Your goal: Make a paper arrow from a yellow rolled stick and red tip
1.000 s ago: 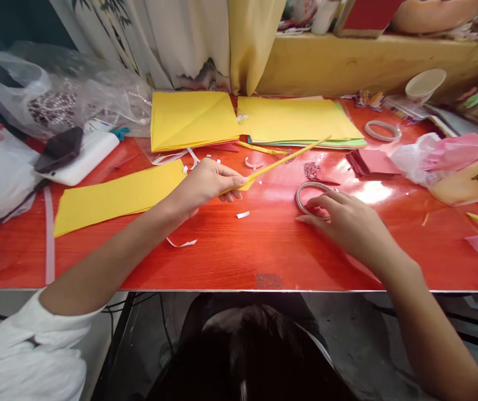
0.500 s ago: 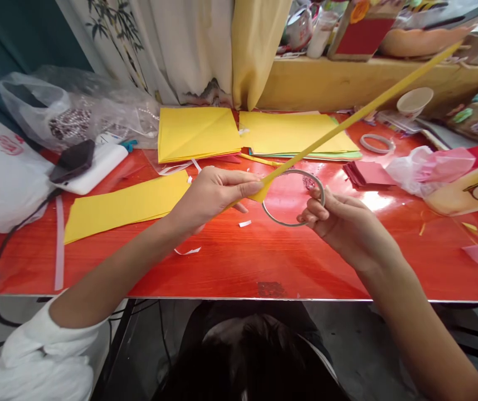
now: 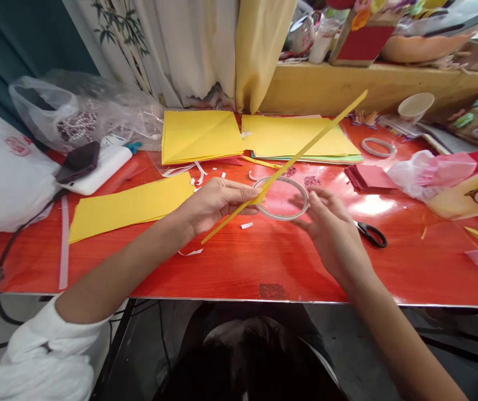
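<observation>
My left hand (image 3: pixel 228 203) pinches a long, thin folded strip of yellow paper (image 3: pixel 312 146) between thumb and fingers. The strip slants up to the right, and its short end points down toward the table. Against it, by my left fingertips, is a thin whitish roll of tape (image 3: pixel 281 216), tilted, with the red table showing through its wide middle. Whether the tape is stuck to the strip or held by my left fingers, I cannot tell. My right hand (image 3: pixel 333 228) is beside the roll's right edge with fingers apart and partly blurred, holding nothing.
Black-handled scissors (image 3: pixel 371 235) lie right of my right hand on the red table (image 3: pixel 230 273). Yellow sheets (image 3: pixel 201 136) and cut yellow pieces (image 3: pixel 130 206) lie behind and left. Another tape ring (image 3: pixel 378 147), red paper squares (image 3: pixel 372 178) and a paper cup (image 3: pixel 415 107) sit at right.
My right hand has let go of the tape roll and moved slightly right. The yellow strip has shifted down and left through the left hand's area. The scissors now show.
</observation>
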### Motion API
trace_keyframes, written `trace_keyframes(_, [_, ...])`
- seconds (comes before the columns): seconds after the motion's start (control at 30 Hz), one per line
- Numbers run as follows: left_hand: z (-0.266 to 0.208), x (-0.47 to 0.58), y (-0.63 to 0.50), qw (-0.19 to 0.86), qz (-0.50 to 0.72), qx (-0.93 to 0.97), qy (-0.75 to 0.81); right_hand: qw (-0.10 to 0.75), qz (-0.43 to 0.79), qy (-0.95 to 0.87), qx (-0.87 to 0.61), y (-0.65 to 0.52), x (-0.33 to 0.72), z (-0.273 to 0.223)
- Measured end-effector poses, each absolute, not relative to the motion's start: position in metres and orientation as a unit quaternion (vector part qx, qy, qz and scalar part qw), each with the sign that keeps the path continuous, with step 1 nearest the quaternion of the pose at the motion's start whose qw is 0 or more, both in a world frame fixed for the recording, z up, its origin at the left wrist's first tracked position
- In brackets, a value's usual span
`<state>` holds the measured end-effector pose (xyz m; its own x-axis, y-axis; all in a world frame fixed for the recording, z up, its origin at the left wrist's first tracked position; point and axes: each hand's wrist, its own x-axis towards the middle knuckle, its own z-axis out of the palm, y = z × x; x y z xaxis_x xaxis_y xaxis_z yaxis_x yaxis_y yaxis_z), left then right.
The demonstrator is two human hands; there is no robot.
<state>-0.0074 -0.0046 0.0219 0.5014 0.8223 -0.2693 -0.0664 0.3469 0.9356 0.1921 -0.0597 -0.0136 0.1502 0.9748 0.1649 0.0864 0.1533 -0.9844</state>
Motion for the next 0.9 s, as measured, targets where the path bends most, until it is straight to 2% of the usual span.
trace_keyframes(0.03, [0.022,-0.007,-0.005,0.723,0.309,0.476,0.393,0.559,0.275,-0.581,-0.524,-0.063,0.192,-0.012])
trace_keyframes(0.1, [0.022,-0.006,-0.007,0.732,0.305,0.47,0.388,0.488,0.067,-0.708,-0.507,-0.068,0.191,-0.008])
trace_keyframes(0.17, [0.024,-0.006,-0.008,0.741,0.298,0.466,0.381,0.388,0.006,-0.798,-0.462,-0.072,0.191,-0.006])
trace_keyframes(0.23, [0.027,-0.008,-0.008,0.746,0.286,0.468,0.377,0.349,0.085,-0.82,-0.445,-0.074,0.19,-0.005])
trace_keyframes(0.27, [0.03,-0.01,-0.007,0.745,0.28,0.474,0.376,0.358,0.155,-0.801,-0.454,-0.074,0.19,-0.004])
trace_keyframes(0.37, [0.038,-0.02,0.001,0.717,0.287,0.506,0.385,0.458,0.367,-0.658,-0.472,-0.072,0.194,-0.001])
trace_keyframes(0.43, [0.041,-0.027,0.008,0.683,0.324,0.516,0.403,0.523,0.454,-0.571,-0.441,-0.069,0.198,0.003])
trace_keyframes(0.5, [0.042,-0.032,0.013,0.669,0.347,0.521,0.401,0.552,0.498,-0.529,-0.41,-0.065,0.203,0.006])
trace_keyframes(0.6, [0.038,-0.031,0.013,0.691,0.311,0.544,0.361,0.558,0.508,-0.521,-0.398,-0.06,0.207,0.007])
trace_keyframes(0.77, [0.027,-0.02,0.003,0.738,0.236,0.553,0.308,0.54,0.524,-0.516,-0.408,-0.058,0.2,-0.003])
trace_keyframes(0.9, [0.023,-0.017,-0.001,0.742,0.247,0.552,0.288,0.507,0.596,-0.464,-0.415,-0.057,0.19,-0.008])
